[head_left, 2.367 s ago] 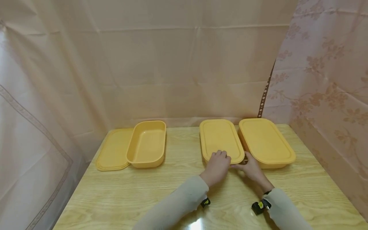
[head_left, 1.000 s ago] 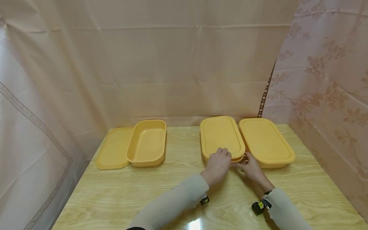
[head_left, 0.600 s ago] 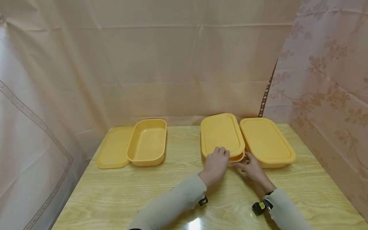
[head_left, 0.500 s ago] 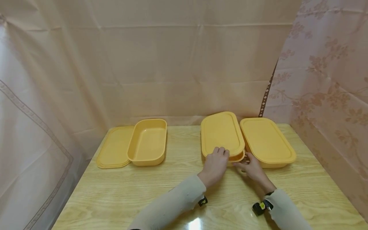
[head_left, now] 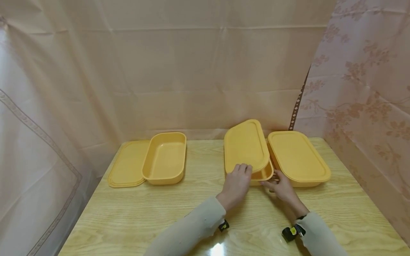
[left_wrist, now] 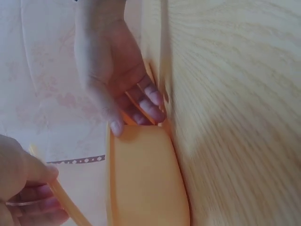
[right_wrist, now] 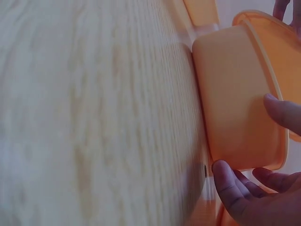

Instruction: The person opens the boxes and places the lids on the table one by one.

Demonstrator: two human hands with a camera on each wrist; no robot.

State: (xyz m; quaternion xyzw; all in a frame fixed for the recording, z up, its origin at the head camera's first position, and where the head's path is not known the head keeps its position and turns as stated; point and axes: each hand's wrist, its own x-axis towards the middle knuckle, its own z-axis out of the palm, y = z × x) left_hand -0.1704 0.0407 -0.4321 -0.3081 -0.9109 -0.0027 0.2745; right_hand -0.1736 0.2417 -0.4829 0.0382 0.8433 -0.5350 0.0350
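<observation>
A yellow lid [head_left: 246,145] stands tilted over a yellow food container [head_left: 264,175], its near edge raised and its far part hidden behind. My left hand [head_left: 235,186] pinches that near edge, thumb on one face and fingers on the other, as the left wrist view shows. At the container's near right corner is my right hand [head_left: 284,191]. Its thumb presses the front wall below the rim and its fingers bend against the side wall, as in the right wrist view, where the container's outer wall [right_wrist: 240,99] stands on the table. Little of the container's inside shows.
Close on the right stands a second, lidded yellow container [head_left: 298,156]. To the left is an uncovered yellow container [head_left: 164,160], partly over a flat yellow lid [head_left: 126,165]. Curtains [head_left: 205,71] hang behind the wooden table [head_left: 153,213] and at both sides.
The lid lay flat on the container earlier. My left hand has lifted its near edge and moved slightly left, so the lid tilts more and a gap shows. My right hand stays at the corner.
</observation>
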